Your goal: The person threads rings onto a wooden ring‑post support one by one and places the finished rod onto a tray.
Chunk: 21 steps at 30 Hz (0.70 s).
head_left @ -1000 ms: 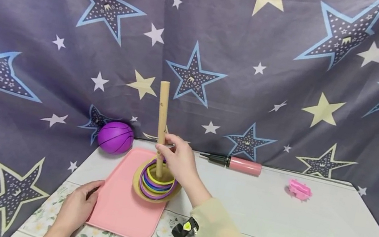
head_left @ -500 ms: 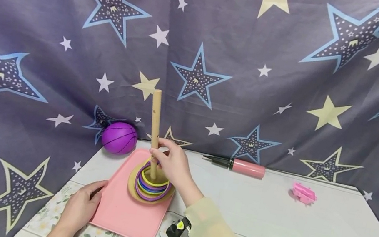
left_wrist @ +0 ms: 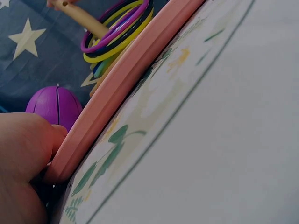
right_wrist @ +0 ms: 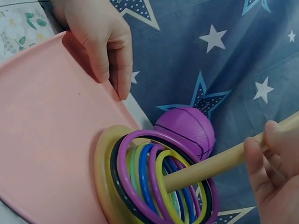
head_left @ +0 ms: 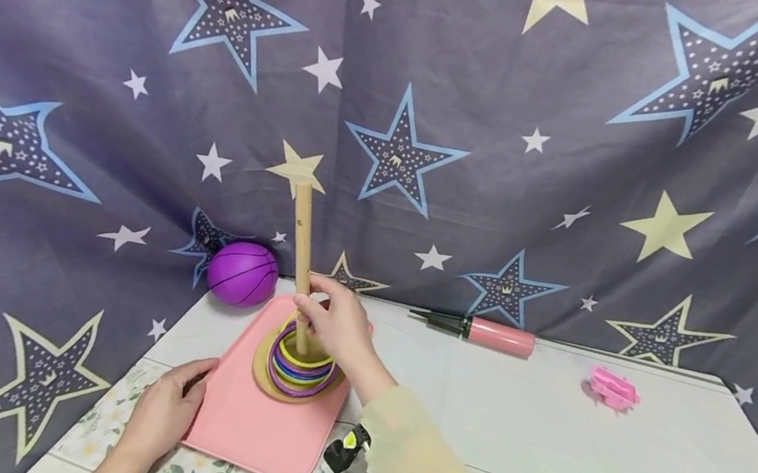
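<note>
My right hand [head_left: 337, 322] pinches a wooden pole [head_left: 303, 227] between thumb and fingers, low on its shaft. The pole rises from a round wooden base [head_left: 261, 364] and leans a little left. Several coloured rings [head_left: 283, 380], purple, yellow, blue and black among them, lie stacked round its foot. Under the base is a pink tray [head_left: 252, 438]; the base sits toward its far right part. At the tray's left side my left hand [head_left: 161, 410] holds the rim [left_wrist: 100, 102], its thumb and fingers at the edge in the right wrist view [right_wrist: 100, 46].
A purple ball [head_left: 243, 273] stands behind the tray at the back left. Along the back edge lies a pink and black hand pump [head_left: 498, 336], and a small pink plastic piece [head_left: 613, 389] is farther right. A starry curtain [head_left: 494, 189] hangs behind the table [head_left: 542, 434].
My right hand has shifted the ring stand left across the tray, its base now farther in from the right rim. The pole leans more to the left. My left hand stays at the tray.
</note>
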Each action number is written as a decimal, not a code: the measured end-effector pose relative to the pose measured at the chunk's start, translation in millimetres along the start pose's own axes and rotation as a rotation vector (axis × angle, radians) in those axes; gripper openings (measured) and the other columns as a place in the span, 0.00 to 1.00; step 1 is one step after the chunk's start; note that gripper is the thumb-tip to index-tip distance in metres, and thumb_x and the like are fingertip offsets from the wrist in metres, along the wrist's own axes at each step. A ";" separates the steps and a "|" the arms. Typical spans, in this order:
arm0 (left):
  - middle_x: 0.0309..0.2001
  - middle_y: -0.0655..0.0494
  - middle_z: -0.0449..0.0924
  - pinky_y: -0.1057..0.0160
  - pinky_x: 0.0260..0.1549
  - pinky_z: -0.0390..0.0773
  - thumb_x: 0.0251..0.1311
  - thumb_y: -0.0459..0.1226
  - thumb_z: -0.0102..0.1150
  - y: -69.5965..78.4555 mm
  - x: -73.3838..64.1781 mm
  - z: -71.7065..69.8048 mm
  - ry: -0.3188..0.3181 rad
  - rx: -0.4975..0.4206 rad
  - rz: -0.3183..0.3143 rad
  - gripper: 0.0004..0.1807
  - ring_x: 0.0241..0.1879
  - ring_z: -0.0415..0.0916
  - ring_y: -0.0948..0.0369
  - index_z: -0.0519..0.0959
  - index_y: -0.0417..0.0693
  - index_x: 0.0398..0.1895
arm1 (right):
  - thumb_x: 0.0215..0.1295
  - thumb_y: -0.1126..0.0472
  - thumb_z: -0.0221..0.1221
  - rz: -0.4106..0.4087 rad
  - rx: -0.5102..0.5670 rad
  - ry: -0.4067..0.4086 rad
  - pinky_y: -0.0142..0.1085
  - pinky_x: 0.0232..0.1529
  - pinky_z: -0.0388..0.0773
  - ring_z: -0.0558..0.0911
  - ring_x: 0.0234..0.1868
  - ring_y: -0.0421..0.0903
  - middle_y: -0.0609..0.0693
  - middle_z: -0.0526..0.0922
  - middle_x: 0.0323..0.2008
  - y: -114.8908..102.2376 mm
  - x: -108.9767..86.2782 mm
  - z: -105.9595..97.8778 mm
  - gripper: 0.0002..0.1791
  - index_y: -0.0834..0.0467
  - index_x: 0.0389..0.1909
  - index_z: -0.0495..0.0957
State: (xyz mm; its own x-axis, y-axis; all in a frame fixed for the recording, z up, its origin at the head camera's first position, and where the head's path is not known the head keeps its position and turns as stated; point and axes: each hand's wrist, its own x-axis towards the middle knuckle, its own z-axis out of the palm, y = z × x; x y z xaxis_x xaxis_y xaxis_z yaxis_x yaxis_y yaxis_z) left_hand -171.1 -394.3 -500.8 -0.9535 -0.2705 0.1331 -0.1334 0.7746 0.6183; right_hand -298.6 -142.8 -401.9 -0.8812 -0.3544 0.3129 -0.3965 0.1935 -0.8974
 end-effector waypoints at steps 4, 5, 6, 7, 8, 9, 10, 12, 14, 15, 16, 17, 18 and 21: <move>0.75 0.34 0.75 0.32 0.76 0.66 0.82 0.32 0.53 0.7 -0.8 2.3 -0.006 -0.006 -0.002 0.24 0.77 0.69 0.35 0.78 0.43 0.77 | 0.81 0.54 0.67 0.005 -0.039 -0.008 0.32 0.27 0.83 0.90 0.35 0.48 0.41 0.87 0.48 3.7 1.7 5.1 0.13 0.49 0.61 0.87; 0.75 0.34 0.75 0.32 0.76 0.66 0.82 0.32 0.53 1.2 -0.9 2.6 -0.006 -0.007 -0.001 0.24 0.77 0.69 0.35 0.78 0.43 0.77 | 0.82 0.53 0.66 0.005 -0.046 -0.009 0.32 0.27 0.83 0.91 0.36 0.48 0.42 0.87 0.48 4.6 1.8 6.0 0.13 0.49 0.61 0.87; 0.75 0.34 0.75 0.32 0.76 0.66 0.82 0.32 0.53 1.7 -0.8 3.1 -0.007 -0.010 0.001 0.24 0.77 0.68 0.35 0.78 0.43 0.77 | 0.82 0.53 0.66 0.004 -0.050 -0.007 0.32 0.27 0.83 0.91 0.36 0.49 0.42 0.87 0.48 5.2 1.6 6.4 0.13 0.49 0.61 0.87; 0.75 0.34 0.75 0.32 0.76 0.66 0.82 0.32 0.53 2.3 -0.7 3.3 -0.007 -0.012 0.003 0.24 0.77 0.68 0.35 0.78 0.43 0.77 | 0.82 0.53 0.66 0.003 -0.050 -0.004 0.32 0.27 0.83 0.91 0.36 0.50 0.42 0.87 0.49 5.3 1.2 6.4 0.12 0.49 0.60 0.87; 0.75 0.34 0.75 0.32 0.76 0.66 0.82 0.32 0.53 2.8 -0.6 3.5 -0.005 -0.013 0.006 0.24 0.77 0.69 0.35 0.78 0.42 0.77 | 0.82 0.53 0.66 0.003 -0.045 0.001 0.32 0.27 0.83 0.91 0.37 0.51 0.43 0.87 0.49 5.3 0.7 6.0 0.13 0.49 0.61 0.87; 0.75 0.34 0.75 0.33 0.76 0.66 0.82 0.32 0.53 3.2 -0.6 3.6 -0.004 -0.014 0.009 0.24 0.77 0.69 0.35 0.78 0.42 0.77 | 0.82 0.53 0.66 0.004 -0.036 0.004 0.32 0.27 0.84 0.92 0.38 0.52 0.43 0.87 0.49 5.3 0.2 5.4 0.13 0.49 0.60 0.87; 0.75 0.34 0.75 0.33 0.76 0.66 0.82 0.32 0.53 3.5 -0.7 3.7 -0.003 -0.014 0.011 0.24 0.77 0.68 0.35 0.78 0.42 0.77 | 0.81 0.53 0.67 0.007 -0.023 0.004 0.33 0.27 0.84 0.92 0.38 0.53 0.43 0.87 0.48 5.1 -0.6 4.7 0.13 0.49 0.60 0.87; 0.75 0.34 0.75 0.33 0.77 0.65 0.82 0.32 0.53 3.8 -1.0 3.6 -0.001 -0.017 0.014 0.24 0.77 0.68 0.35 0.78 0.42 0.77 | 0.81 0.53 0.67 0.013 -0.001 0.000 0.34 0.28 0.86 0.92 0.39 0.52 0.43 0.88 0.48 5.7 -2.7 2.4 0.13 0.49 0.60 0.88; 0.75 0.34 0.75 0.33 0.77 0.65 0.82 0.32 0.53 3.8 -1.2 3.1 -0.006 -0.017 0.016 0.24 0.77 0.68 0.35 0.78 0.42 0.77 | 0.80 0.53 0.68 0.022 0.015 -0.008 0.36 0.30 0.89 0.91 0.40 0.51 0.44 0.89 0.50 6.5 -6.5 -1.2 0.14 0.49 0.61 0.88; 0.75 0.34 0.74 0.33 0.77 0.65 0.82 0.32 0.53 3.5 -1.5 2.8 -0.008 -0.015 0.016 0.24 0.77 0.68 0.35 0.78 0.41 0.77 | 0.80 0.53 0.68 0.026 0.014 -0.014 0.36 0.31 0.90 0.92 0.41 0.50 0.45 0.89 0.51 7.2 -8.9 -3.6 0.15 0.49 0.62 0.87; 0.75 0.33 0.74 0.33 0.77 0.64 0.82 0.32 0.53 3.1 -1.6 2.4 -0.009 -0.015 0.015 0.24 0.77 0.67 0.35 0.77 0.41 0.77 | 0.80 0.52 0.68 0.027 0.004 -0.017 0.37 0.33 0.90 0.92 0.42 0.50 0.45 0.89 0.53 7.4 -11.6 -6.3 0.16 0.49 0.64 0.87; 0.75 0.33 0.74 0.33 0.77 0.64 0.82 0.32 0.53 2.4 -1.7 1.9 -0.009 -0.014 0.015 0.24 0.77 0.67 0.35 0.77 0.42 0.77 | 0.80 0.51 0.68 0.023 -0.014 -0.018 0.38 0.34 0.91 0.92 0.43 0.49 0.45 0.89 0.54 8.1 -14.1 -9.1 0.17 0.49 0.65 0.87; 0.75 0.33 0.74 0.33 0.77 0.64 0.82 0.32 0.53 1.7 -1.6 1.2 -0.010 -0.012 0.015 0.24 0.77 0.67 0.35 0.77 0.42 0.77 | 0.80 0.50 0.68 0.014 -0.044 -0.019 0.38 0.36 0.91 0.92 0.43 0.48 0.46 0.89 0.56 8.7 -16.7 -12.3 0.19 0.49 0.66 0.86; 0.76 0.33 0.74 0.33 0.77 0.63 0.82 0.32 0.53 -1.2 -1.2 -1.3 -0.015 -0.001 0.015 0.24 0.78 0.67 0.35 0.77 0.42 0.78 | 0.81 0.46 0.66 -0.044 -0.188 -0.017 0.40 0.44 0.89 0.91 0.46 0.46 0.45 0.89 0.58 8.0 -25.1 -23.1 0.22 0.48 0.69 0.84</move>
State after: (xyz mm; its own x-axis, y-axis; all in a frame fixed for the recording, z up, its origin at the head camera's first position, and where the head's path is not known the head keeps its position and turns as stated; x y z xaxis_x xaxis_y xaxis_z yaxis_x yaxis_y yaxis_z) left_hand -169.5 -395.6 -500.6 -0.9592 -0.2506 0.1306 -0.1192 0.7780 0.6169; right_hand -285.6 -111.2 -409.7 -0.8579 -0.3815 0.3441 -0.4774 0.3446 -0.8083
